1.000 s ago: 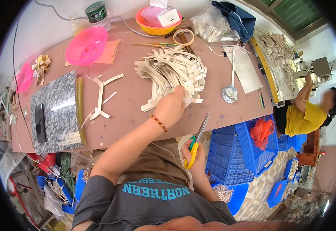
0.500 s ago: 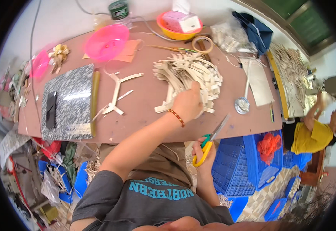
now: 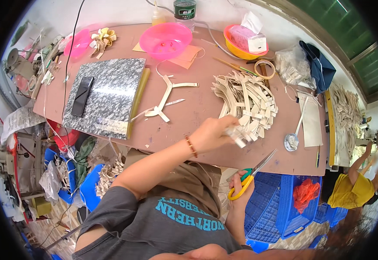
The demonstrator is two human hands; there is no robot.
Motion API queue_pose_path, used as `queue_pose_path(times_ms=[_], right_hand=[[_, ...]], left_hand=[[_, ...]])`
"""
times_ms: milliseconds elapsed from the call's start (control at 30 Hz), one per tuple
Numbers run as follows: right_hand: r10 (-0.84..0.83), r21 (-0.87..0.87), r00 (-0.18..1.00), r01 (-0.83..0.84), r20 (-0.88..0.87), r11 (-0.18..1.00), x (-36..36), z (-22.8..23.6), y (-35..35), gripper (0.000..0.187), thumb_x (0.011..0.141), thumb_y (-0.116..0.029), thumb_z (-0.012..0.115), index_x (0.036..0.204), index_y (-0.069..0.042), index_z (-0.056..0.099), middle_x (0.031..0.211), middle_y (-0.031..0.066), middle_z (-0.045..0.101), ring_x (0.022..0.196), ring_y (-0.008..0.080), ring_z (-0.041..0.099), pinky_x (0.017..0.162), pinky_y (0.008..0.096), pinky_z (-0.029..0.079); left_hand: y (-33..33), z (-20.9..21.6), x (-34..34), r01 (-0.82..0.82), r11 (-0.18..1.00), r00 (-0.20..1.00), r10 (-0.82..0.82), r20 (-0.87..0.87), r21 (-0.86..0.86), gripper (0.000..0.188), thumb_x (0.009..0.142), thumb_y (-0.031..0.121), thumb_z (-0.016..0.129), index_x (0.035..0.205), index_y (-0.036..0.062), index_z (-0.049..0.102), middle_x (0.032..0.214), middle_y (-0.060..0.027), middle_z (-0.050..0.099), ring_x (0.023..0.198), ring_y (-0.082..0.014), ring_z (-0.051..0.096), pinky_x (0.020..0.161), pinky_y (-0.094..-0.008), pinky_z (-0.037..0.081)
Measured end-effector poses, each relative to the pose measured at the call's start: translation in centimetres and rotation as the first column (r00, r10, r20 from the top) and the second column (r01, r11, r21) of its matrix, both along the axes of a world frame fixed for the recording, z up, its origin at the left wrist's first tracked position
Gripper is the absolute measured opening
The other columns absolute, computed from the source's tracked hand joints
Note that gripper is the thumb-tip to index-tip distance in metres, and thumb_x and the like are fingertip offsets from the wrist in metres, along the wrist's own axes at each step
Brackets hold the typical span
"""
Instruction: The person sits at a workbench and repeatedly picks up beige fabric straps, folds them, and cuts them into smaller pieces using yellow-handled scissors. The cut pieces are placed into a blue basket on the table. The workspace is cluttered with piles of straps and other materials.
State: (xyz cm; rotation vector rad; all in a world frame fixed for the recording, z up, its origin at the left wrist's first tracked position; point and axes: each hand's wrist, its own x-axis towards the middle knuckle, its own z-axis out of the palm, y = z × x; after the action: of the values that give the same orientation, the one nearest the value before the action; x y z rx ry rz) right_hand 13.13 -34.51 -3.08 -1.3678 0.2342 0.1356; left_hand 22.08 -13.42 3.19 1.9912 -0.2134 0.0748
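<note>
My left hand, with a beaded bracelet at the wrist, is closed on a few cream strips at the near edge of the pile. The pile of cream branched strips, overlapping in a fan, lies on the brown table. In my right hand is a pair of scissors with green and yellow handles, its blades pointing away to the right over the table's front edge. The blades look nearly closed. One Y-shaped cream piece lies apart, left of the pile, with a thin strip across it.
A black phone rests on a speckled stone slab at left. Behind stand a pink basin, a tissue pack in a bowl and a tape roll. Blue crates are below right. A person in yellow sits far right.
My left hand has drawn back toward me from the middle of the pile, with strips in its fingers. The view has shifted left. The right hand still holds the scissors.
</note>
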Motion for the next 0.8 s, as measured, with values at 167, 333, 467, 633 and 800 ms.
queue_pose_path(times_ms=[167,333,467,633,800], right_hand=[[0.115,0.010,0.993,-0.115,-0.028,0.993,-0.3,0.2,1.9,0.018,0.083,-0.007,0.061,0.096,-0.005,0.049,0.072,0.0057,0.053,0.052,0.0088,0.049,0.046,0.0195,0.039],[0.235,0.113,0.964,-0.222,-0.127,0.969,-1.3,0.3,3.0,0.018,0.083,-0.003,0.061,0.097,-0.004,0.049,0.071,0.0082,0.055,0.050,0.0098,0.049,0.045,0.0208,0.039],[0.261,0.136,0.955,-0.243,-0.137,0.960,-1.8,0.0,3.7,0.020,0.082,-0.004,0.063,0.097,-0.004,0.049,0.072,0.0082,0.055,0.049,0.0097,0.049,0.044,0.0208,0.040],[0.242,0.060,0.960,-0.236,-0.141,0.970,-2.2,0.0,4.3,0.023,0.080,-0.004,0.066,0.096,-0.004,0.049,0.072,0.0051,0.055,0.050,0.0087,0.049,0.045,0.0210,0.041],[0.338,-0.077,0.941,-0.338,-0.004,0.938,-1.6,1.2,5.8,0.025,0.077,-0.006,0.070,0.093,-0.004,0.050,0.071,0.0023,0.055,0.052,0.0076,0.049,0.047,0.0210,0.043]], left_hand=[[1.8,-3.5,-4.5,0.123,0.992,0.992,-0.123,-0.017,0.001,0.030,0.080,0.011,0.062,0.109,0.0061,0.057,0.090,-0.0166,0.062,0.083,-0.0325,0.062,0.072,-0.0367,0.049],[2.6,-3.9,-7.8,-0.118,0.991,0.928,0.087,-0.362,-0.064,0.027,0.080,0.006,0.059,0.107,0.0043,0.059,0.090,-0.0140,0.060,0.077,-0.0301,0.058,0.073,-0.0366,0.047],[7.3,-4.9,-4.9,-0.340,0.893,0.904,0.222,0.366,0.296,0.019,0.077,0.007,0.062,0.096,0.0030,0.061,0.088,-0.0145,0.059,0.076,-0.0314,0.056,0.071,-0.0371,0.047],[14.1,-4.1,-0.3,-0.537,0.656,0.829,0.526,0.189,0.529,0.013,0.075,0.009,0.061,0.086,0.0022,0.059,0.083,-0.0159,0.060,0.080,-0.0350,0.058,0.072,-0.0416,0.047],[16.0,-6.6,0.8,-0.588,0.635,0.798,0.556,0.232,0.501,0.010,0.077,0.006,0.057,0.086,0.0027,0.061,0.081,-0.0177,0.060,0.077,-0.0364,0.059,0.071,-0.0431,0.048]])
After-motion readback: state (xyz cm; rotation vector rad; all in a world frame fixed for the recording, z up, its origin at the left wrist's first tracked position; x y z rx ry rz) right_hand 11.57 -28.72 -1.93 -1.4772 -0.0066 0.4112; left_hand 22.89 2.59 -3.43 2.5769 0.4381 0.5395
